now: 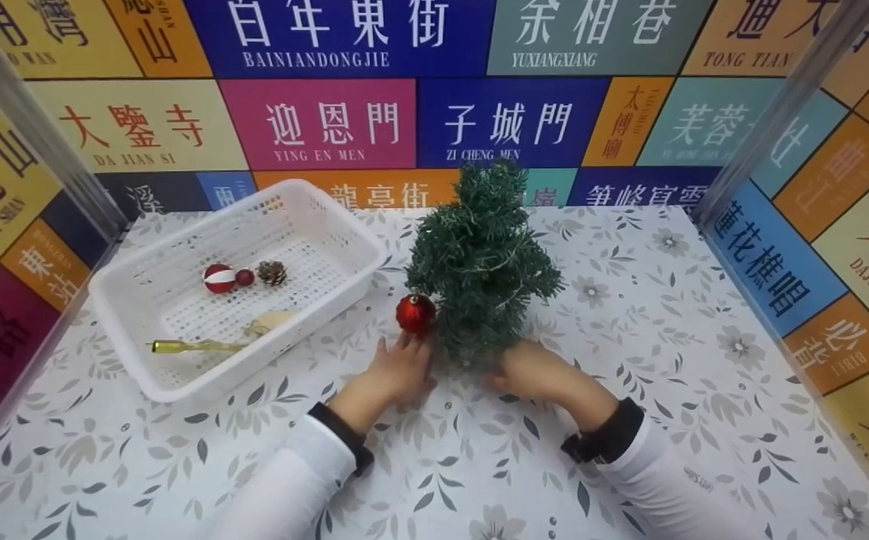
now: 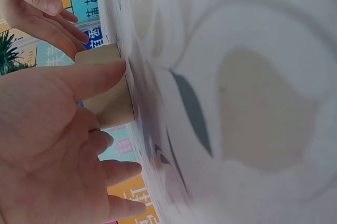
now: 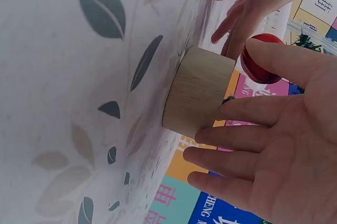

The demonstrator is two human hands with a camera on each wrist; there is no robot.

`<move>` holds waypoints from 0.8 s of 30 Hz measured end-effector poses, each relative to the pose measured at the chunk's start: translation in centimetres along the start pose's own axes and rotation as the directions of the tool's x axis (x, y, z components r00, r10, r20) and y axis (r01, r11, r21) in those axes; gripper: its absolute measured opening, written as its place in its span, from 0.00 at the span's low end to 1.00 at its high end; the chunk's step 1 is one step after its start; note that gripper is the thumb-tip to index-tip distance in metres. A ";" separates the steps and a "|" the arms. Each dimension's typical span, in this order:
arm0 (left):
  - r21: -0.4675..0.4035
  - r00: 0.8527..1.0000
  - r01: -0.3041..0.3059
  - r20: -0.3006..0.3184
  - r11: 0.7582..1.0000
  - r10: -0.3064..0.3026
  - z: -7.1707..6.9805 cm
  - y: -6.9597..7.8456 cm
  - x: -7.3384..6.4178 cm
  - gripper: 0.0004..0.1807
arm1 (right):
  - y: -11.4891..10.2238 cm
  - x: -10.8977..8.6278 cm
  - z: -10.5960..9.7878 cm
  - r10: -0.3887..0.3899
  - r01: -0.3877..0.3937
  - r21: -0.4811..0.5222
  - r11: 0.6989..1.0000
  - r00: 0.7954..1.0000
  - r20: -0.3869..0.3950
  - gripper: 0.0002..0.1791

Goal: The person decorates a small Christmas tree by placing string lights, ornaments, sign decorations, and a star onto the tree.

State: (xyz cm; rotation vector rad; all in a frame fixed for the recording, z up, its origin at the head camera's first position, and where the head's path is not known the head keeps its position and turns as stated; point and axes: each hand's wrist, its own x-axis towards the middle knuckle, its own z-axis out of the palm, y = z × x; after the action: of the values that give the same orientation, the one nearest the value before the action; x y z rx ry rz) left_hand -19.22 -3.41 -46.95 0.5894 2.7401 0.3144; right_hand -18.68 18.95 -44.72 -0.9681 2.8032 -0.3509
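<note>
A small artificial Christmas tree stands upright on the patterned tablecloth in the head view. Its round wooden base shows in both wrist views, resting on the cloth. A shiny red ball ornament hangs low on the tree's left side. My left hand is low at the left of the base, fingers extended and thumb across the wood in the left wrist view. On the other side, my right hand has its fingers straight, fingertips right at the base. Branches partly hide the right fingers in the head view.
Left of the tree sits a white perforated basket. It holds a red-and-white ball, a small red ball, a pine cone and a yellow-green slim item. Colourful sign-covered panels enclose the back and sides.
</note>
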 end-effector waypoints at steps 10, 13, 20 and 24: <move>0.015 0.999 0.015 0.036 1.000 -0.016 -0.8 0.2 -1.2 0.39 | 1.6 0.0 -1.0 0.023 -0.035 0.252 0.967 0.999 0.048 0.13; 0.032 0.996 0.007 0.085 0.999 -0.010 -1.8 0.1 -2.4 0.38 | 2.4 -0.6 -1.4 0.076 -0.082 0.326 0.942 0.997 0.030 0.13; -0.060 0.997 0.012 0.073 0.998 -0.008 -5.8 -0.6 -5.5 0.32 | 3.9 -3.0 -2.7 0.225 -0.186 0.411 0.893 0.973 -0.048 0.29; -0.139 0.999 -0.021 -0.048 0.990 0.015 -8.5 -1.4 -6.5 0.26 | 4.2 -4.1 -3.7 0.287 -0.234 0.407 0.883 0.955 -0.072 0.31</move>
State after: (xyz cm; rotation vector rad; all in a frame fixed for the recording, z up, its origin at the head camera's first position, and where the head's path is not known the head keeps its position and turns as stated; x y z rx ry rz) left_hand -17.04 -8.71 -37.81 0.5764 2.7305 0.5259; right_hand -18.78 25.37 -41.98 -0.4856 2.7602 -0.9253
